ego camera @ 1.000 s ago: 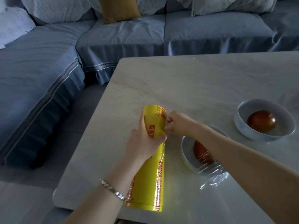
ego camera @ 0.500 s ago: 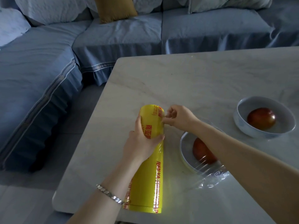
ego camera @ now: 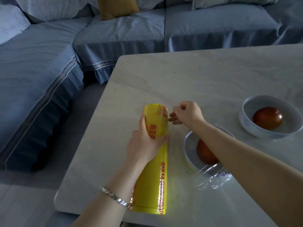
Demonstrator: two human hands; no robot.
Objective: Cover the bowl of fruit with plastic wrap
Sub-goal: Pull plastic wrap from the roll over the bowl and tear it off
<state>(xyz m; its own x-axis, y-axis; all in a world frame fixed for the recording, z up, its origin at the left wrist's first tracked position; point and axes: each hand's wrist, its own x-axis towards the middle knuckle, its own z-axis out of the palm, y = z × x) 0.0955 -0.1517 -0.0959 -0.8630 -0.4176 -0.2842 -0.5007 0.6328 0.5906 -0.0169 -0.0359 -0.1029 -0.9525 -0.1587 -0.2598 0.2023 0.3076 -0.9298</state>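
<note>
Right hand drawn off roll, pinching barely visible film, left hand gripping roll, forearm part-hiding bowl

Pale, marble-veined table with a rounded near-left corner, seen from above. Behind and to its left stands a blue L-shaped sofa in a loose slipcover; a lighter trim band runs along the hanging skirt. A mustard cushion leans against the backrest, between a white crinkled cushion on its left and further white cushions on its right. A pale blue pillow lies at the far left edge. Grey floor tiles show between sofa and table.
</note>
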